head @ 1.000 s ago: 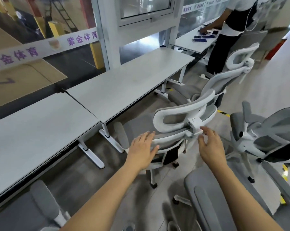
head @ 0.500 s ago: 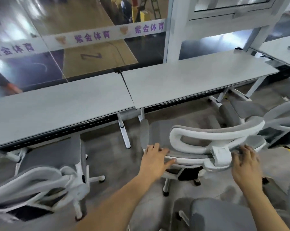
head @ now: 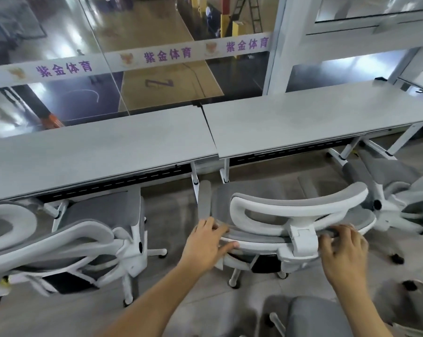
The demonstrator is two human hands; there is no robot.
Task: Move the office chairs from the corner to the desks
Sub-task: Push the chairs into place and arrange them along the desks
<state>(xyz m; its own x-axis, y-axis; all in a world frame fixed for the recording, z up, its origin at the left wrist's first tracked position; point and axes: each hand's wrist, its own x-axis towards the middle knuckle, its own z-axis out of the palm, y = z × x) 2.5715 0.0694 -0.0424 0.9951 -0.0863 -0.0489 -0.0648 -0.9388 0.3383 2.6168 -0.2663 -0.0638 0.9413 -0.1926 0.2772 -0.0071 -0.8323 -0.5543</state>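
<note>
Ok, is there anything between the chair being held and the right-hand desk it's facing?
Nothing visible blocks it. Both hands, left hand and right hand, grip the backrest of the middle chair, whose seat already points at the right desk. The desk's white legs stand just left of its path; the floor ahead looks bare.

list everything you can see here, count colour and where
rectangular grey-topped desks: two full, end to end along the glass wall; a third's corner far right
grey mesh office chair with white frame: one, centre, at the right desk
matching grey and white chairs: one left, tucked at the left desk; one far right; part of a grey one bottom right
white banner strip with purple characters: one, across the glass
left hand: grip on the centre chair's backrest top
right hand: grip on the same backrest, blurred
</note>
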